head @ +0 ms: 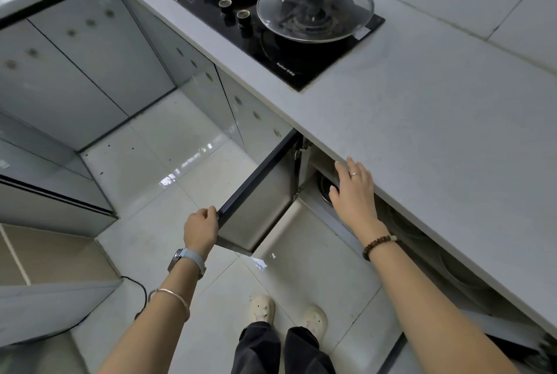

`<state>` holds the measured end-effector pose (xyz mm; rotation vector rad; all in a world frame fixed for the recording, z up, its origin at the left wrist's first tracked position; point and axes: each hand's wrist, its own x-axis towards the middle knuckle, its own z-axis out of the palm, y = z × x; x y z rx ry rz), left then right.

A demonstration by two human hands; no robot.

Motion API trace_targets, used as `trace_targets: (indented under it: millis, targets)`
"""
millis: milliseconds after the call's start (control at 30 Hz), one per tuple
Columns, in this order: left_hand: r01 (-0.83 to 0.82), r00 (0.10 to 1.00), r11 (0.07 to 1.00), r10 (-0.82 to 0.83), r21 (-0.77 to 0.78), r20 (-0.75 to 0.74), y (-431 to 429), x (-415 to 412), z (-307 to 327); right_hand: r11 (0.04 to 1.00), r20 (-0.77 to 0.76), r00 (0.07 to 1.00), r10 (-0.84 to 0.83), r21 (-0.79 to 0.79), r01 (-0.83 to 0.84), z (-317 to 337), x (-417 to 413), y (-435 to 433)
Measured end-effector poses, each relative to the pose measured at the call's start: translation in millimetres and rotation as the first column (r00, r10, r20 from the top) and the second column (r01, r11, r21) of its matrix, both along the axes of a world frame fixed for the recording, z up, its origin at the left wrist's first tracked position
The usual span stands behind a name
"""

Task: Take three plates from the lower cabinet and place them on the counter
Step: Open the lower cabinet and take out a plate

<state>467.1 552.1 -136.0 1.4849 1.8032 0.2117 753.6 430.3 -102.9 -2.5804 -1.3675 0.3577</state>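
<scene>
The lower cabinet's left door stands swung out from under the pale counter. My left hand grips the door's outer top corner. My right hand hovers flat, fingers apart and holding nothing, in front of the cabinet opening just under the counter edge. Inside the dark opening, a round metal dish shows beside my fingers. Farther right, pale plates stand dimly visible under the counter. Most of the cabinet interior is hidden by the overhang.
A black gas hob sits on the counter with a glass-lidded pan on its right burner. Glossy grey cabinet fronts line the left. White floor tiles lie below, my feet close to the cabinet. A black cable runs at lower left.
</scene>
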Motion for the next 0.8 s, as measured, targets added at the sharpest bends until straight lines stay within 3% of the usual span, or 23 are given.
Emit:
trace_targets:
  millis: [133, 300, 500, 667, 800]
  targets:
    - [0.069, 0.994, 0.983, -0.054, 0.172, -0.095, -10, 11, 8, 0.998, -0.034, 0.999, -0.043, 0.055, 0.045, 6, -3, -14]
    - [0.259, 0.954, 0.864, -0.299, 0.432, 0.027, -28, 49, 21, 0.972, -0.074, 0.981, -0.178, 0.142, 0.187, 12, -6, -48]
    - [0.603, 0.748, 0.643, -0.662, 0.472, -0.053, -41, 98, 14, 0.885, -0.061, 0.92, -0.387, 0.255, 0.389, 10, -19, -101]
    - [0.708, 0.628, 0.542, -0.777, 0.452, -0.052, -58, 126, -12, 0.765, -0.165, 0.817, -0.553, 0.288, 0.576, -13, -31, -143]
    - [0.733, 0.589, 0.521, -0.808, 0.437, -0.025, -74, 142, -41, 0.684, -0.293, 0.736, -0.61, 0.275, 0.676, -42, -38, -169]
